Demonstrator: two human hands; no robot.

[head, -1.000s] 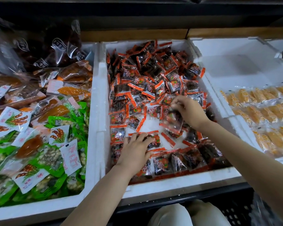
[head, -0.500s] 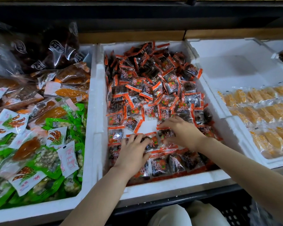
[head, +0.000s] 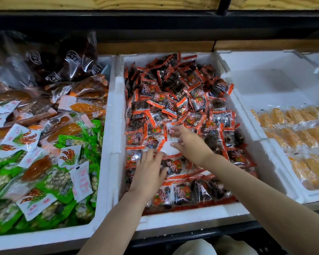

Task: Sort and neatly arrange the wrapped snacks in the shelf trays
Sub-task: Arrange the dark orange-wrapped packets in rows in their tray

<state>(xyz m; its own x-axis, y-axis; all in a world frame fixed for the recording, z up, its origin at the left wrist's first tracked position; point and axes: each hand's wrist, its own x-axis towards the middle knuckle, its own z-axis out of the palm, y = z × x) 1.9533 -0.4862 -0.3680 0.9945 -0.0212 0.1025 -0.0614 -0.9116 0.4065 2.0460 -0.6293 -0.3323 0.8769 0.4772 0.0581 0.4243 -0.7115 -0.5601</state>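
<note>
The middle white foam tray (head: 191, 216) holds a loose heap of small red-orange packets with dark contents (head: 173, 100). Along its front edge a few of these packets (head: 182, 194) lie side by side in a row. My left hand (head: 149, 170) rests flat, fingers spread, on packets at the front left of the tray. My right hand (head: 188, 142) reaches in from the right, its blurred fingers stretched over a bare white patch of tray floor (head: 168, 150) and touching the packets at the heap's edge. I see nothing gripped in either hand.
The left foam tray (head: 107, 162) is piled with green, white and orange-brown snack packs. The right foam tray (head: 256, 144) has yellow wrapped snacks (head: 302, 133) in rows and a bare back half. A dark shelf beam runs above.
My right hand has lifted off the packets at the front right and moved up and left over the bare patch. My left hand has stayed in about the same place.
</note>
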